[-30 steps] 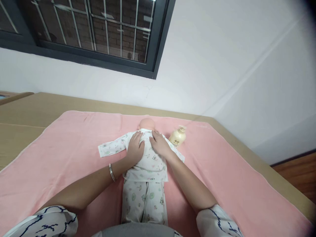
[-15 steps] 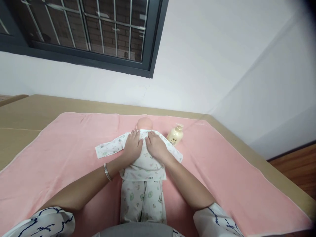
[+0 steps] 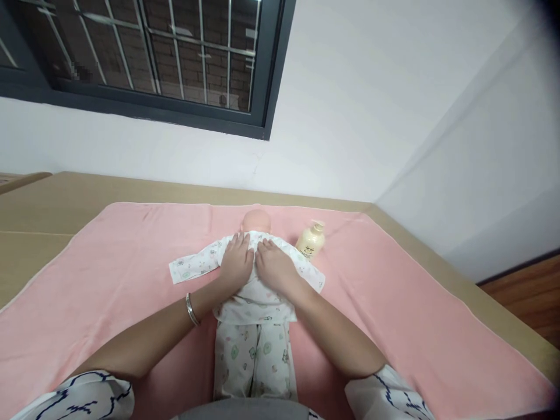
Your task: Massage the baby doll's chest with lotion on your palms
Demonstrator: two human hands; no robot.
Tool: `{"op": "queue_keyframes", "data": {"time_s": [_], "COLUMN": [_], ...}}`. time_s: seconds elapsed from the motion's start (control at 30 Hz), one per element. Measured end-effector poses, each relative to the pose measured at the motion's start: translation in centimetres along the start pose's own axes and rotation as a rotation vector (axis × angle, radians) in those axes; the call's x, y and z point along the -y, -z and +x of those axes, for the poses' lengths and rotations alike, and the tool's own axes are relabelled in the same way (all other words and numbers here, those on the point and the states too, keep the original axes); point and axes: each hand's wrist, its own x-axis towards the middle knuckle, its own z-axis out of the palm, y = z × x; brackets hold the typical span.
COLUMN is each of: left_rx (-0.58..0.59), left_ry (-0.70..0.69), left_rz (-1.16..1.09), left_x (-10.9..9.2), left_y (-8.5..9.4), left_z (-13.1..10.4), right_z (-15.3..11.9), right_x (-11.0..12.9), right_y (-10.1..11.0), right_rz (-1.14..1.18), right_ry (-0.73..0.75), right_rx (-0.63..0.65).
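Note:
A baby doll [image 3: 256, 221] lies on a pink blanket [image 3: 144, 245], its bald head pointing away from me and no face showing. It wears a white printed top [image 3: 258, 309] and matching trousers [image 3: 236, 356], with the sleeves spread out. My left hand [image 3: 237, 261] rests flat on the left side of the doll's upper back, fingers stretched. On the other side of the back lies my right hand [image 3: 275, 265], also flat, its fingertips near the middle. Both hands hold nothing. A cream pump bottle [image 3: 311, 240] is beside the doll's right-hand sleeve.
The blanket covers a tan surface [image 3: 100, 186] that meets a white wall [image 3: 328, 146]. A dark-framed window [image 3: 175, 114] with bars is above at the left. Brown wood [image 3: 531, 291] shows at the far right.
My right hand has shifted slightly left, towards the middle of the doll's back. My left hand stays nearly in place, and the view has tipped a little.

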Motion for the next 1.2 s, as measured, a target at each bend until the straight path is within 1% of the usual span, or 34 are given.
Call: {"op": "queue_keyframes", "data": {"time_s": [0.1, 0.17, 0.23, 0.33, 0.4, 0.43, 0.5, 0.57, 0.63, 0.7, 0.8, 0.93, 1.1, 1.2], "left_rx": [-0.013, 0.000, 0.029, 0.090, 0.103, 0.089, 0.043, 0.030, 0.074, 0.122, 0.134, 0.088, 0.056, 0.048], "left_ry": [-0.061, -0.054, -0.028, 0.021, 0.039, 0.039, 0.016, -0.030, -0.074, -0.078, -0.026, -0.005, -0.027, -0.034], "left_rz": [0.020, 0.046, 0.053, 0.042, 0.061, 0.081, 0.128, 0.178, 0.223, 0.251, 0.256, 0.252, 0.261, 0.267], "left_x": [-1.1, -1.2, -0.8, 0.3, 0.7, 0.6, 0.1, -0.9, -1.7, -2.0, -1.4, -0.4, -0.3, -0.3], "left_y": [-0.5, -0.5, -0.1, 0.6, 0.8, 0.7, 0.4, 0.1, 0.1, 0.3, 0.7, 0.6, 0.1, 0.1], "left_z": [-1.4, -1.3, -0.4, 1.1, 1.5, 1.4, 0.6, -0.3, -0.9, -0.8, 0.0, 0.3, 0.0, -0.2], "right_z": [1.9, 2.6, 2.4, 0.9, 0.1, 0.0, 0.4, 1.3, 2.2, 2.6, 2.2, 1.4, 1.7, 1.9], "right_x": [-2.3, -2.9, -2.3, -0.2, 0.9, 1.0, 0.3, -1.1, -2.5, -3.1, -2.5, -1.3, -1.6, -2.0], "right_y": [-0.6, -1.1, -1.5, -1.8, -1.7, -1.7, -1.6, -1.7, -1.8, -1.9, -2.1, -2.2, -2.3, -2.5], "right_rz": [0.034, 0.018, -0.008, -0.042, -0.045, -0.035, 0.008, 0.069, 0.105, 0.092, 0.015, -0.022, 0.041, 0.047], "right_ry": [-0.144, -0.197, -0.188, -0.139, -0.089, -0.063, -0.041, -0.083, -0.155, -0.184, -0.155, -0.140, -0.157, -0.139], "right_rx": [-0.005, -0.016, -0.028, -0.034, -0.041, -0.047, -0.059, -0.065, -0.073, -0.091, -0.106, -0.090, -0.102, -0.116]}}
